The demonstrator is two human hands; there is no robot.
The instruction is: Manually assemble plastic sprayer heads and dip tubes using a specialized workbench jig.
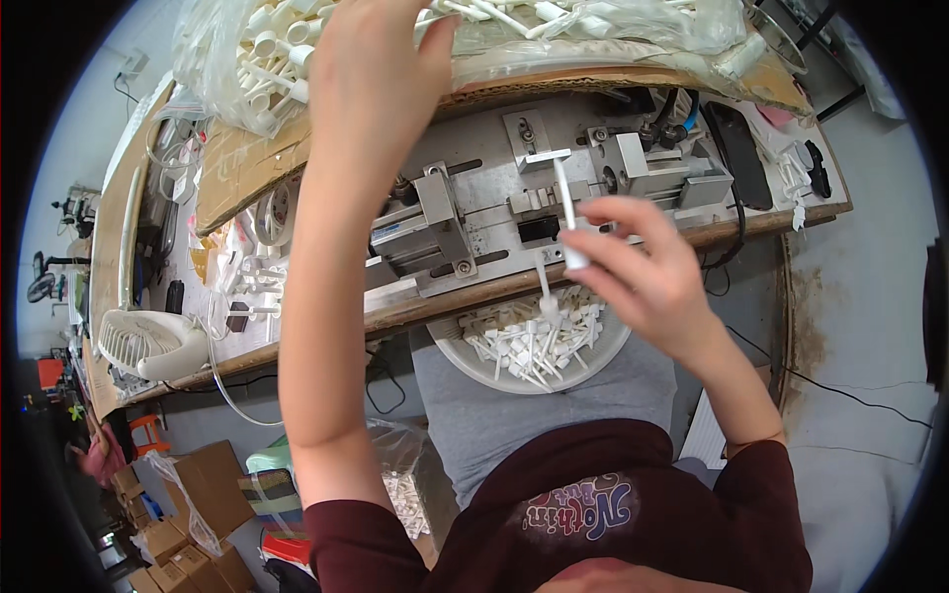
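My right hand (638, 272) pinches a white plastic scoop-like piece (566, 198) between thumb and fingers. Its thin handle points up toward the metal fixture (539, 203), and its wider end is at my fingertips. My left hand (371, 79) reaches over a clear plastic bag (633, 40) full of similar white scoops (297, 59). Its thumb shows, but the other fingers are cut off by the top edge. A second white scoop (548, 296) hangs handle up at the bench edge, above a round bowl (450, 341) of white pieces on my lap.
Metal clamp blocks (435, 222) flank the fixture on the bench. A cardboard sheet (237, 178) lies under the bag. A black phone (739, 158) is at the right, a small white fan (153, 343) at the left. Cardboard boxes (198, 494) stand on the floor.
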